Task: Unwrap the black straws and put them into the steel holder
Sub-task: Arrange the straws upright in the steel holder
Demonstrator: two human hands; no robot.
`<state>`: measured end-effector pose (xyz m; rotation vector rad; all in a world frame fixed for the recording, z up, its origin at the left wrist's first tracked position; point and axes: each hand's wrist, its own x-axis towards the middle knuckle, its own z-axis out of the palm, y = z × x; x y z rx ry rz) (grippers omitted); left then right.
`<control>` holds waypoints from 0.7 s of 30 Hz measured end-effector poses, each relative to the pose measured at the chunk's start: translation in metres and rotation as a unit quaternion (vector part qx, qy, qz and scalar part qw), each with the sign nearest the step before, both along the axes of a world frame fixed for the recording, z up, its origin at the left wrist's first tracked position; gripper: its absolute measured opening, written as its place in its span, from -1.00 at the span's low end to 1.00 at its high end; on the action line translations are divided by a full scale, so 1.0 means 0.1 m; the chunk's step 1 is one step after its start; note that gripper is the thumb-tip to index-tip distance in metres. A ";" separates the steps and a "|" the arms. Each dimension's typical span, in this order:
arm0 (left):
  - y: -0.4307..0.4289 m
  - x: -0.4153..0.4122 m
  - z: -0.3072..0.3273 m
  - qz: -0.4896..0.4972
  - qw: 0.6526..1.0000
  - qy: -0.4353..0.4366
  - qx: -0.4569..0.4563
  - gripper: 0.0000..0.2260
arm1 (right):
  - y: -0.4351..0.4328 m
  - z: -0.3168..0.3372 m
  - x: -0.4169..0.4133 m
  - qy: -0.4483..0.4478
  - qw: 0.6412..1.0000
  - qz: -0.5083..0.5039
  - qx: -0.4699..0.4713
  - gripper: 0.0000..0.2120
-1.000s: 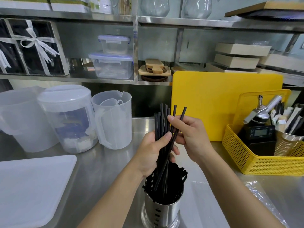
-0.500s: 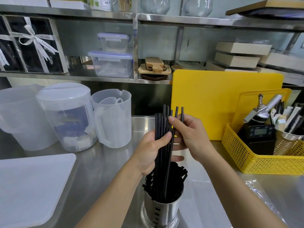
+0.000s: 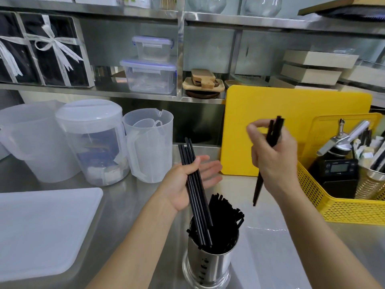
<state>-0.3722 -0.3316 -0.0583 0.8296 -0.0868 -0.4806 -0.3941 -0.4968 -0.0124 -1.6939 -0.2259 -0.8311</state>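
A steel holder [image 3: 209,268] stands on the counter at the bottom centre, packed with black straws [image 3: 226,215]. My left hand [image 3: 183,184] sits just above it, thumb pressing a bundle of long black straws [image 3: 192,180] against the palm, fingers spread; the bundle's lower ends reach into the holder. My right hand [image 3: 273,155] is up and to the right, in front of the yellow board, closed on a few black straws [image 3: 258,188] that hang clear of the holder.
Clear plastic jugs [image 3: 93,142] stand at the left, a white board [image 3: 41,230] lies at the near left. A yellow cutting board [image 3: 302,113] leans at the back. A yellow basket [image 3: 343,207] with tools sits at the right. Crinkled clear wrap [image 3: 268,229] lies right of the holder.
My right hand has pulled a few straws out of the bundle and lifted them up and to the right. My left hand's fingers have opened, with the remaining straws under the thumb.
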 end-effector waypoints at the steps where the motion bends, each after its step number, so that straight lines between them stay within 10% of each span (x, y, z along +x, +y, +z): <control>1: 0.00 0.00 0.01 -0.003 1.000 0.007 -0.006 -0.81 | 0.01 -0.04 -0.01 0.005 1.000 0.015 -0.012 -0.87; 6: 0.01 -0.01 -0.04 -0.061 0.993 0.085 0.047 -0.77 | 0.16 -0.28 -0.08 -0.131 0.977 0.016 -0.167 -0.45; 11: -0.11 -0.08 0.02 -0.108 0.980 0.114 0.123 -0.78 | 0.41 -0.50 -0.07 -0.272 0.867 0.098 -0.406 -0.61; 21: 0.03 0.06 -0.13 -0.102 0.989 0.101 0.040 -0.79 | 0.43 -0.73 -0.07 -0.159 0.838 0.183 -0.489 -0.57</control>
